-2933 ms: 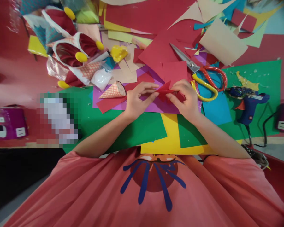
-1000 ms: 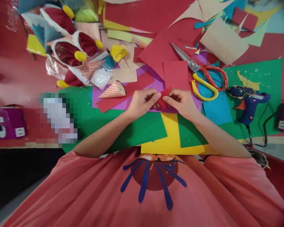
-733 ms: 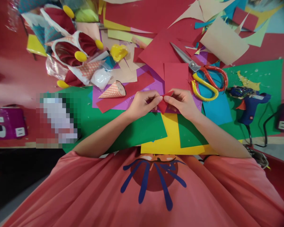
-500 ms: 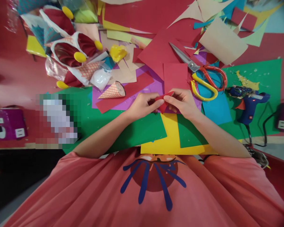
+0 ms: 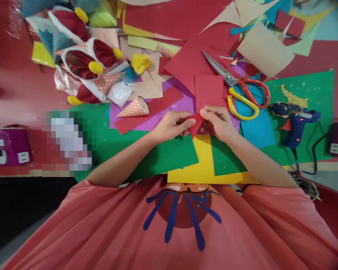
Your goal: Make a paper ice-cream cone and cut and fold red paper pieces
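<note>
Between my two hands is a small folded piece of red paper (image 5: 196,126), its lower end narrowing to a point. My left hand (image 5: 172,126) pinches its left side, thumb on top. At its upper right corner, my right hand (image 5: 217,122) grips the paper between thumb and fingers. A flat red rectangle (image 5: 209,90) lies just beyond the hands. To the left, a small cone with an orange lattice pattern (image 5: 134,107) rests on a red strip (image 5: 157,112) over purple paper.
Large scissors (image 5: 228,78) with red and yellow handles lie right of centre. A blue glue gun (image 5: 295,129) with a black cord is farther right, on green paper (image 5: 321,97). Red-lined cones with yellow discs (image 5: 95,68) crowd the upper left. A blurred-out object (image 5: 70,142) sits left.
The red paper has turned slightly and shows more of its face. My right thumb has shifted up and right to the paper's corner; my left hand has barely moved.
</note>
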`<action>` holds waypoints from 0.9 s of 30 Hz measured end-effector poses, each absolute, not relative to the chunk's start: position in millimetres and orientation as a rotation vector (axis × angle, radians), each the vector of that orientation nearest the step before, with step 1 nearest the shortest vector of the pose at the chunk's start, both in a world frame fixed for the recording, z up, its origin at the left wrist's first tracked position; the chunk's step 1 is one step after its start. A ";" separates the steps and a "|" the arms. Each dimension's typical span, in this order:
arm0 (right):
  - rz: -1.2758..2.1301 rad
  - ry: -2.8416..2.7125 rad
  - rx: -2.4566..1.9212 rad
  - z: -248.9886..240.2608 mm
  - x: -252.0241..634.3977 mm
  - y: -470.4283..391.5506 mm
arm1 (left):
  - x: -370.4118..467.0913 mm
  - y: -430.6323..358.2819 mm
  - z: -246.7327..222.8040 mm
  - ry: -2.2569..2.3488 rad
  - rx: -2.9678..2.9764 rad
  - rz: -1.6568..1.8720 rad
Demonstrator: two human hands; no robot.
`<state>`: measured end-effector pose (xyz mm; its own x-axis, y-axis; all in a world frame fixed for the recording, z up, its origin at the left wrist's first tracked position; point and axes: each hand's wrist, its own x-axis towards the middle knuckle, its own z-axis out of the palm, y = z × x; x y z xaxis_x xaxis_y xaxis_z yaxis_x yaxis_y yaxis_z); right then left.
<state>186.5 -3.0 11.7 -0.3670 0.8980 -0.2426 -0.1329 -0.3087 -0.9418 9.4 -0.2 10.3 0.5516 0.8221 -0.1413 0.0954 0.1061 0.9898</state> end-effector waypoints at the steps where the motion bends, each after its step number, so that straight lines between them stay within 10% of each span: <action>1: 1.769 -1.158 -1.084 10.8 186.4 -3.0 | 9.4 -0.4 9.9 0.868 1.380 0.649; 27: 1.674 -1.195 -1.195 16.1 188.6 0.1 | 11.9 -0.7 11.5 1.009 1.394 0.717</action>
<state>188.6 0.1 16.1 -0.2880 0.9210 -0.2622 -0.0511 -0.2882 -0.9562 11.9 -0.7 11.5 0.4312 0.8902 -0.1472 0.1536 0.0883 0.9842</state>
